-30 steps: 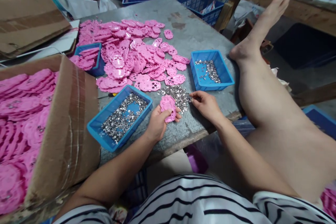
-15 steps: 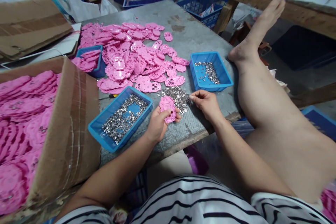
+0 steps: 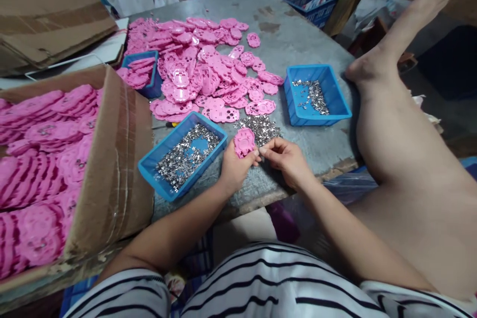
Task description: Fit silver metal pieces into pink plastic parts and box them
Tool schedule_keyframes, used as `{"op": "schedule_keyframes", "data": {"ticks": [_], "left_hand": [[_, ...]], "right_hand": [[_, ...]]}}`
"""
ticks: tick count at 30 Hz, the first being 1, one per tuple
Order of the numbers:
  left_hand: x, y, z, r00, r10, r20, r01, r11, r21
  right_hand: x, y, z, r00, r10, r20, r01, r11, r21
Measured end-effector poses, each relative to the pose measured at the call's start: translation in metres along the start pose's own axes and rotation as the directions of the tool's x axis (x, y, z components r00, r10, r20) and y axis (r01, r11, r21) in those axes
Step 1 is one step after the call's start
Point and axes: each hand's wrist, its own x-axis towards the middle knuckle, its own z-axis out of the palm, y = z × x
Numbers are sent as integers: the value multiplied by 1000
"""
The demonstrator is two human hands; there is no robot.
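My left hand (image 3: 235,166) grips a pink plastic casing piece (image 3: 244,142) over the front part of the table, its moulded side facing up. Close beside it, my right hand (image 3: 285,159) has thumb and forefinger pinched together near the left fingertips. A tiny metal bit seems to sit in that pinch, too small to make out fully. Just beyond both hands lies a loose heap of small shiny metal pieces (image 3: 261,128). To the left, a blue tray (image 3: 146,170) holds many similar metal pieces. Another blue tray (image 3: 316,120), with fewer of them, stands to the right.
Pink casings (image 3: 208,77) are piled across the middle of the grey table (image 3: 238,4). A small blue bin (image 3: 154,82) with casings stands behind. At left is a cardboard box (image 3: 122,159) full of casings. A bare leg (image 3: 387,119) rests along the right edge.
My right hand has moved left from the metal heap to the casing in my left hand. The casing is turned and tilted somewhat. The whole view has shifted slightly.
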Motion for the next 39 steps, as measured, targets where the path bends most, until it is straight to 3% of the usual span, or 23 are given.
{"op": "schedule_keyframes", "data": {"ticks": [5,8,14,20,27,39], "left_hand": [[-1,1,0,1000,-5,-1,5,998,69],[-1,0,0,1000,-17,21,16,999,28],[-1,7,0,955,-81,284,181,921,-346],[-4,15,-4,920,-113,376,279,863,-422],[-3,8,-7,917,36,398,137,907,-398],[-1,-1,-8,905,174,387,-26,932,-360]], "right_hand": [[2,0,-8,997,-78,-4,77,989,-129],[0,-5,-12,994,-108,24,111,972,-206],[-5,-11,-13,995,-43,-94,45,999,19],[-10,-4,-4,957,-149,-247,175,981,87],[-13,3,2,956,-154,-251,189,975,120],[-10,4,6,960,-120,-254,173,965,197]]}}
